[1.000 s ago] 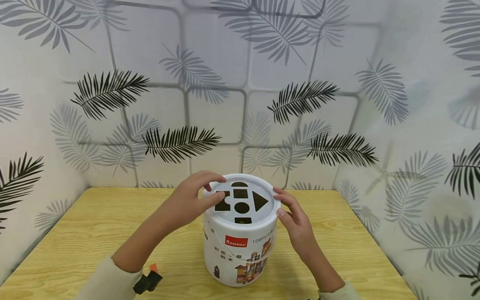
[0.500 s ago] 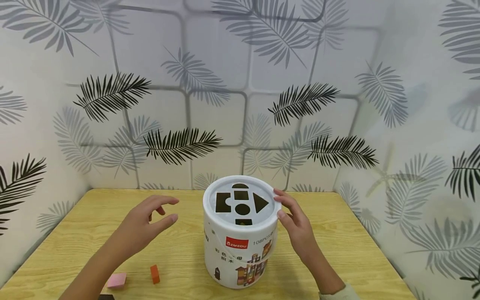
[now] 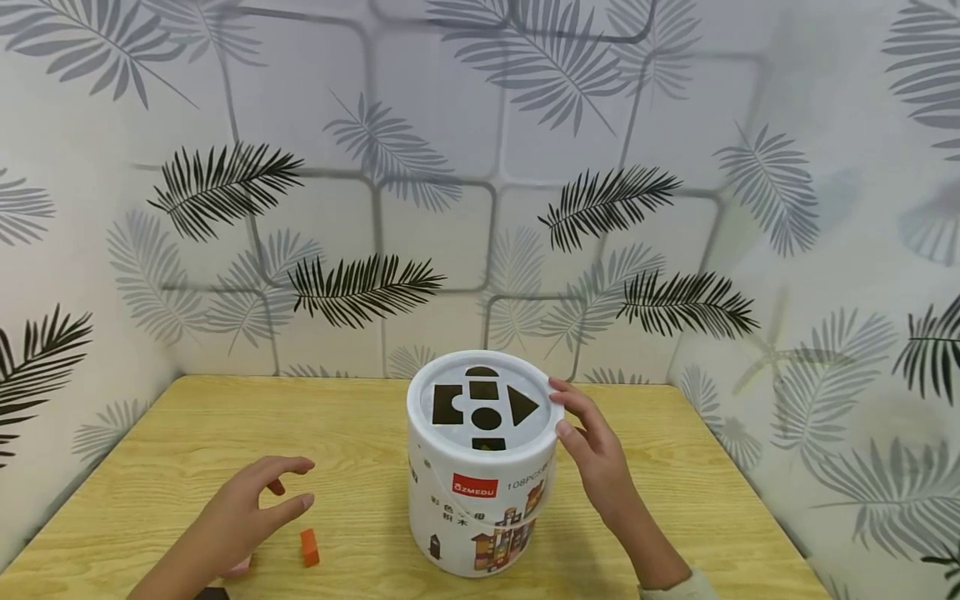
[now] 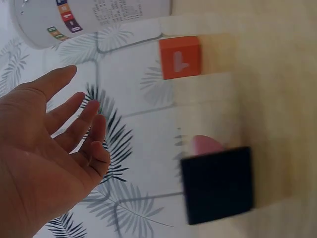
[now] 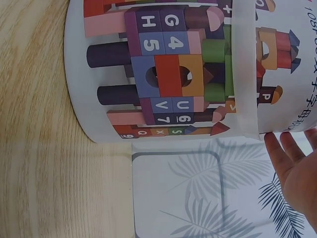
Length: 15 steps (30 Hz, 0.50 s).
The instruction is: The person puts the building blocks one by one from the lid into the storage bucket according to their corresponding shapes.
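A white bucket [image 3: 480, 512] printed with pictures of building blocks stands upright on the table. Its white lid [image 3: 444, 438] has several cut-out shapes, among them a triangle and a circle. My right hand [image 3: 596, 454] rests its fingertips against the right side of the lid's rim; the right wrist view shows its fingers touching the bucket's side. Left of the bucket, my left hand [image 3: 240, 517] is in the air with relaxed, slightly bent fingers, holding nothing. Nearest to it are an orange block [image 3: 310, 548], a pink block [image 3: 238, 567] partly hidden behind the wrist, and a dark block [image 4: 218, 186].
A pale wooden table [image 3: 675, 500] carries everything. Behind and beside it hangs a light covering [image 3: 450, 242] with a leaf pattern. The bucket's thin white handle [image 5: 244, 69] hangs down across its printed front.
My left hand has left the bucket's lid and moved left and down toward the small blocks, uncovering the orange one. The right hand has stayed on the rim.
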Each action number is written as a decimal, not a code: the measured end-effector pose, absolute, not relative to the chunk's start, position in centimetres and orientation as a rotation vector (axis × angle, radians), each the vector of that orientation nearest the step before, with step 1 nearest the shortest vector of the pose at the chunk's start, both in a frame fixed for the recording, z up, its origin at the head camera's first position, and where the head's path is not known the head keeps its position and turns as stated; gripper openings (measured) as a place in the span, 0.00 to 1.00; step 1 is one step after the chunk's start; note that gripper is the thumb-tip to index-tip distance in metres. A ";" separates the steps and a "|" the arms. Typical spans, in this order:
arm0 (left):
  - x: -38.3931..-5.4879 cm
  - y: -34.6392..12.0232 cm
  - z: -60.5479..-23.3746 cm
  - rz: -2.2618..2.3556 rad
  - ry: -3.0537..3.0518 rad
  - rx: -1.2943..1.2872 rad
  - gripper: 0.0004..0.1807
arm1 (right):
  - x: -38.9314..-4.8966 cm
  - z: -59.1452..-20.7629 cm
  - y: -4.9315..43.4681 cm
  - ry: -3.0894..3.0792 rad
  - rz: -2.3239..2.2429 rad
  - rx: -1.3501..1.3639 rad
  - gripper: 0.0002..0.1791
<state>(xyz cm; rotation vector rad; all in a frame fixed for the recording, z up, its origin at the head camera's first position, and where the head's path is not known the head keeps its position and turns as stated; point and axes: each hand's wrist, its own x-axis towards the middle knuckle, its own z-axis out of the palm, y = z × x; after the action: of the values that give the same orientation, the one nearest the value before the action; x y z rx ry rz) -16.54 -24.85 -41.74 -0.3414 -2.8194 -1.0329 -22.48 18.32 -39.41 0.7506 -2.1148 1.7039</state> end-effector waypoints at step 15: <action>-17.1 -26.3 -45.5 -1.281 -3.088 -0.240 0.29 | -22.4 -39.4 18.3 -2.124 1.702 0.747 0.17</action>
<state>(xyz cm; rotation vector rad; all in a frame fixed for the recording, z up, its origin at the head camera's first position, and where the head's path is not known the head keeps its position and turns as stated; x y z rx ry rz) -17.15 -26.32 -45.53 -0.2396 -3.0877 -1.2811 -22.36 18.33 -39.35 0.7474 -2.1245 1.7022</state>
